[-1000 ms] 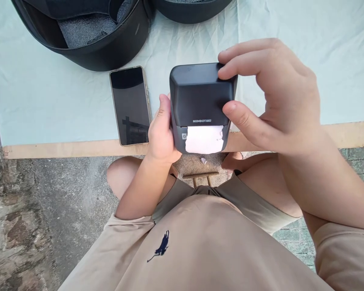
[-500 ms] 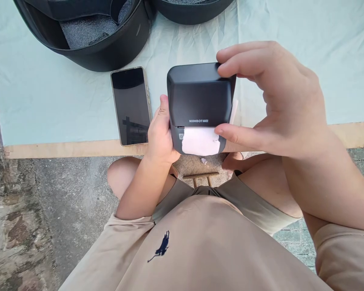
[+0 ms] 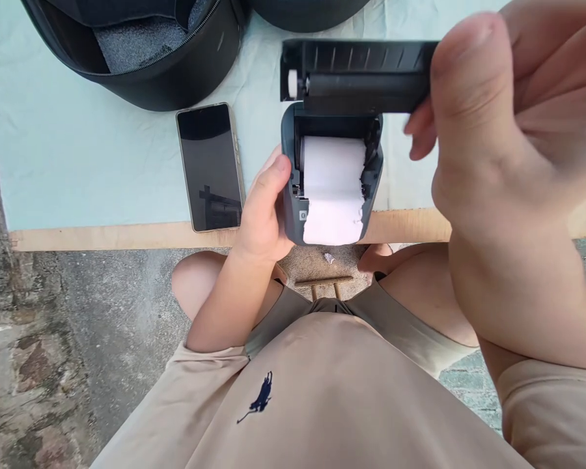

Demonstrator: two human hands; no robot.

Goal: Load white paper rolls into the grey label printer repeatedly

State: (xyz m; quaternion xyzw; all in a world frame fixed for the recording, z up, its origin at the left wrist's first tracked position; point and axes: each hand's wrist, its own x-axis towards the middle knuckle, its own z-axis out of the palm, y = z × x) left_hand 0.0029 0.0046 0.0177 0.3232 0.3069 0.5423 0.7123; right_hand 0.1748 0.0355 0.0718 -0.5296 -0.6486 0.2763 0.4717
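Observation:
My left hand is closed around the left side of a small black label printer, held above the table's front edge. The printer's compartment is uncovered, and a roll of white label paper sits inside with its torn end hanging over the front. Up at the right, my right hand grips the printer's lid between thumb and fingers. The lid is raised, its underside with a black roller and a small white gear facing me. Whether its hinge still joins the printer cannot be seen clearly.
A smartphone with a dark screen lies on the pale cloth left of the printer. Two black zippered cases stand at the back, one with grey foam inside. A wooden edge borders the table. A paper scrap lies on the ground.
My right hand has lifted the printer's lid up and back, uncovering the paper roll. The printer, in my left hand, has shifted slightly right.

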